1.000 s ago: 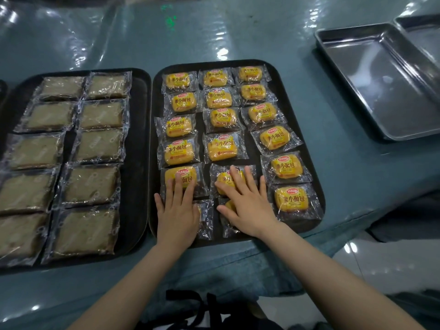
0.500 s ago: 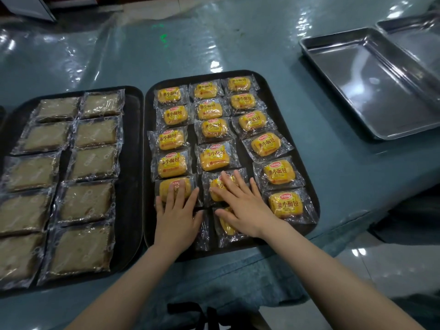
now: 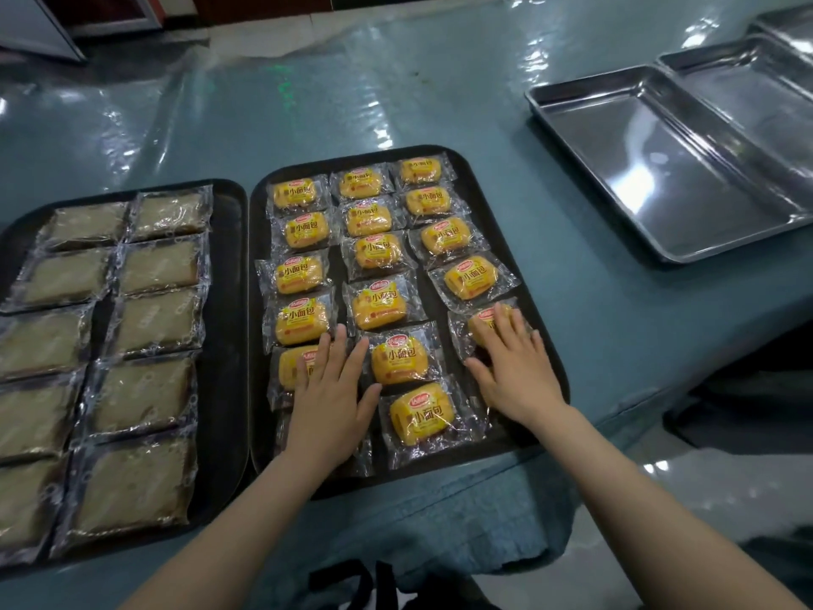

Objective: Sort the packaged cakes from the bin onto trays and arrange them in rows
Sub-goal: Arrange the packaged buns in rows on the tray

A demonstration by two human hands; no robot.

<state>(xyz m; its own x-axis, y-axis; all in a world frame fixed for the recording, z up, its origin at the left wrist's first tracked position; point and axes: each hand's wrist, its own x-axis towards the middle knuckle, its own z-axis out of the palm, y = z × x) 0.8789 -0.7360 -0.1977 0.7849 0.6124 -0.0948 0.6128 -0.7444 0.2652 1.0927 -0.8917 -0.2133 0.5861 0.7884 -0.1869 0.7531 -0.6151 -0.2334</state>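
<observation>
Both hands lie flat with fingers spread on the black tray [image 3: 545,275] of yellow packaged cakes [image 3: 382,301]: the left hand [image 3: 327,398] presses the near cakes of the left column, the right hand [image 3: 514,367] those of the right column. To square the rows, I would slide with flat palms and light pressure, since the glossy, crinkled clear wrappers look slippery and the soft cakes inside could squash. The brown packaged cakes [image 3: 145,398] fill the neighbouring black tray [image 3: 228,301]. Shiny steel trays [image 3: 686,248] sit well apart on the plastic-covered teal worktop [image 3: 396,103].
</observation>
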